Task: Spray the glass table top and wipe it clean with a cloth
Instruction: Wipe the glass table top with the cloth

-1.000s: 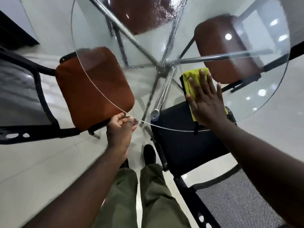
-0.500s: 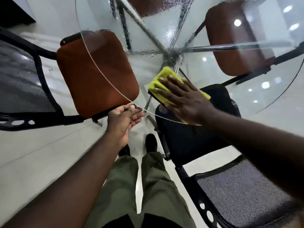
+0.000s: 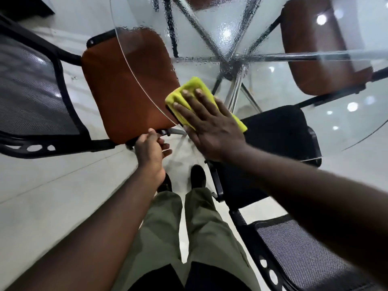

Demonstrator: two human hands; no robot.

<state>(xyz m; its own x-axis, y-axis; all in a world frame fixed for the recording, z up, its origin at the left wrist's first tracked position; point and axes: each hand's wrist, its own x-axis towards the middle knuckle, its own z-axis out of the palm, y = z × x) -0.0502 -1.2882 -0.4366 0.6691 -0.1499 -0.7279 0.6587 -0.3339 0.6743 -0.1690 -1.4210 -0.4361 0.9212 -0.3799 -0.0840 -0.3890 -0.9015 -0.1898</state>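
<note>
The round glass table top (image 3: 346, 114) fills the upper right of the head view, with spray droplets beading across its far part. A folded yellow cloth (image 3: 192, 89) lies on the glass close to the near left rim. My right hand (image 3: 207, 124) presses flat on the cloth with straight, spread fingers. My left hand (image 3: 151, 150) grips the glass rim just left of it, thumb on top and fingers curled beneath. No spray bottle is in view.
Chrome table legs (image 3: 235, 89) cross under the glass. A brown-seated chair (image 3: 126, 85) stands at the left, another brown seat (image 3: 319, 51) at the upper right, and a black chair (image 3: 279, 131) under the near edge. My legs and shoes (image 3: 197, 177) stand on the pale tiled floor.
My right hand has slid the yellow cloth leftward across the glass, from the near right part to the left rim. My left hand has kept its hold on the edge.
</note>
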